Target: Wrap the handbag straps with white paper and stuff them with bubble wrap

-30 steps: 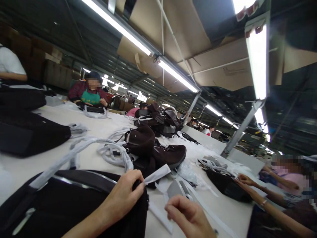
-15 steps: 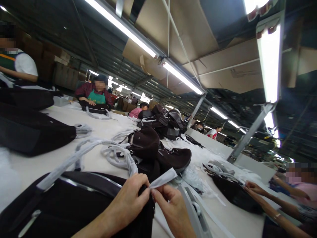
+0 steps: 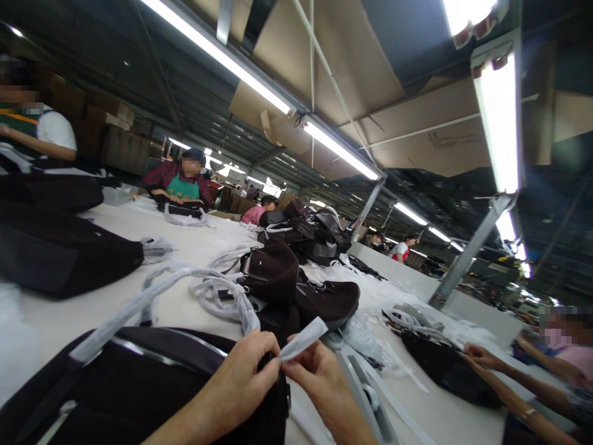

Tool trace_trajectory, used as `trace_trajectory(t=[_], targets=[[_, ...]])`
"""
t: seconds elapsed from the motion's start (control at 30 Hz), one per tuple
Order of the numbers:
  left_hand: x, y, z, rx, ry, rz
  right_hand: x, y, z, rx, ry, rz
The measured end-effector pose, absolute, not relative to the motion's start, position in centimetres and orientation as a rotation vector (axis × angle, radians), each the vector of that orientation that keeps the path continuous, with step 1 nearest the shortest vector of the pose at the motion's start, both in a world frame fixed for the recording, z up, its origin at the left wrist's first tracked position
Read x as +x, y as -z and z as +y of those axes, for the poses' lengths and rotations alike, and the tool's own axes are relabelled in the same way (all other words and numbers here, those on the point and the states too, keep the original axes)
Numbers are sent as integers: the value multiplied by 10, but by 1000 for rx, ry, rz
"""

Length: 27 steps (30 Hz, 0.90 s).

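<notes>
A dark bag [image 3: 152, 383] lies in front of me, its handle [image 3: 134, 303] wrapped in whitish material and arching up at the left. At the bag's right edge my left hand [image 3: 250, 377] is closed, thumb and fingers pinching beside the base of a white strip [image 3: 303, 340]. My right hand [image 3: 319, 377] meets it there, thumb and fingertips pinched on the same strip, whose free end points up and right. What lies between the left fingertips is partly hidden.
Just right of my hands is a grey tape dispenser-like object [image 3: 365, 389]. More dark bags [image 3: 273, 269] lie behind, with a pile [image 3: 306, 228] farther back. A co-worker's hands [image 3: 482, 358] hold a dark bag [image 3: 440, 364] at right. Other people sit across the table.
My hands stay pinched at the strip, with the right fingers slightly shifted around it. The view has tilted slightly. The co-worker across the table has brought both hands onto a bag.
</notes>
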<state>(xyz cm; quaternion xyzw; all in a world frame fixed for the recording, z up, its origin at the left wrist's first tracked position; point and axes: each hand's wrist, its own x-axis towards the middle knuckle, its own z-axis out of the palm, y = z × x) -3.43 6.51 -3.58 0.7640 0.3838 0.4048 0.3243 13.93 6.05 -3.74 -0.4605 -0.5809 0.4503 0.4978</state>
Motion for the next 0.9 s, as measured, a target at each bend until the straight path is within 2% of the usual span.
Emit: trace_trajectory(t=[0.2, 0.4, 0.53, 0.7, 0.9], targets=[[-34, 33, 64, 1985, -1058, 1044, 140, 33, 59, -1264, -770, -1545], [-31, 37, 65, 1959, -1096, 1083, 145, 52, 61, -1384, -500, -1529], [-31, 39, 65, 1962, -1109, 1089, 149, 61, 62, -1252, -580, -1636], [-32, 37, 64, 1922, -1112, 1080, 138, 75, 60, -1043, -962, -1429], [-34, 33, 64, 1843, -1082, 1135, 123, 105, 65, -977, -750, -1106]])
